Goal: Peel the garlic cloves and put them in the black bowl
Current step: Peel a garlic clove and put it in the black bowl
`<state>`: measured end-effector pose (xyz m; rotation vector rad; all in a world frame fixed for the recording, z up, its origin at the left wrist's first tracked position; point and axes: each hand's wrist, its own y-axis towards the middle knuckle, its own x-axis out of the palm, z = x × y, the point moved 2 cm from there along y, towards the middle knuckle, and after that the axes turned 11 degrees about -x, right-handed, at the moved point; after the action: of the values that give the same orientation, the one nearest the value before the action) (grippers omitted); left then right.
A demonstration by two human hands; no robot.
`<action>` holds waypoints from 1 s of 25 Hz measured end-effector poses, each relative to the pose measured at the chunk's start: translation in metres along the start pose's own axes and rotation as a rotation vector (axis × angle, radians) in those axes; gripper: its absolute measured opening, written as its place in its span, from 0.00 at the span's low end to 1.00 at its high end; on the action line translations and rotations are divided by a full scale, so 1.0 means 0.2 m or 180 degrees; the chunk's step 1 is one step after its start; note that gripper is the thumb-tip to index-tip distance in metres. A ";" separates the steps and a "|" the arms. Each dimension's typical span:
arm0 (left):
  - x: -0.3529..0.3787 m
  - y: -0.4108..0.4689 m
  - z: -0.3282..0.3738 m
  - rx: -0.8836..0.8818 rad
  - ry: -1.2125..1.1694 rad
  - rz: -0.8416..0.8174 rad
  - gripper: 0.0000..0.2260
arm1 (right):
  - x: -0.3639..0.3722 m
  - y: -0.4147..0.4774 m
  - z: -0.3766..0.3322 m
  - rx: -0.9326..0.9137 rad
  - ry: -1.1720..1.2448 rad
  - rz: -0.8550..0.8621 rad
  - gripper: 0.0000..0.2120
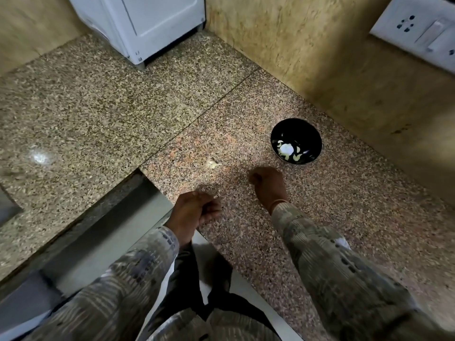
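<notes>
– Two hands: left hand [194, 210], right hand [267, 184], both curled low in frame; can't tell whether either holds anything.
– Garlic?
– Peeled garlic cloves [296, 157] in black bowl [295, 129], right of centre, just beyond right hand, probably for short drops. One loose piece [213, 164] on worktop [344, 205], mid-frame.

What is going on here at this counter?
A person works at a granite counter. The black bowl already holds several pale garlic pieces. One small pale garlic piece lies on the counter, left of the bowl and apart from it. Both hands have curled fingers: the left hand at the counter's edge, the right hand nearer the bowl. Whether either holds a clove cannot be seen.
</notes>
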<state>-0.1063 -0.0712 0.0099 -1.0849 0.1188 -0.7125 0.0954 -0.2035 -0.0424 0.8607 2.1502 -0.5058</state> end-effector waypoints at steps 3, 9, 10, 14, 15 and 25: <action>0.06 0.08 -0.02 -0.0061 0.0011 0.0078 0.06 | 0.01 -0.08 -0.02 0.0790 0.1349 0.0590 0.05; 0.19 0.14 0.01 0.0534 0.0736 0.0036 0.06 | 0.00 -0.25 -0.23 0.1695 0.4216 0.0562 0.07; 0.20 0.14 0.03 0.0896 0.1152 0.0129 0.07 | 0.00 -0.26 -0.26 0.1653 0.4154 0.0533 0.08; 0.27 0.13 0.08 0.2261 0.2801 0.0609 0.08 | -0.02 -0.26 -0.28 0.1433 0.3319 0.0465 0.08; 0.28 0.13 0.08 0.2418 0.2944 0.0625 0.08 | -0.03 -0.25 -0.29 0.1357 0.3141 0.0433 0.08; 0.31 0.35 0.11 0.0448 0.0869 -0.0179 0.06 | 0.01 -0.18 -0.26 0.1676 0.3617 0.0621 0.07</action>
<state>-0.0157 -0.0717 -0.0232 -0.8555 0.2681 -0.9045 0.0438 -0.1976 -0.0076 1.9846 2.9032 -0.5576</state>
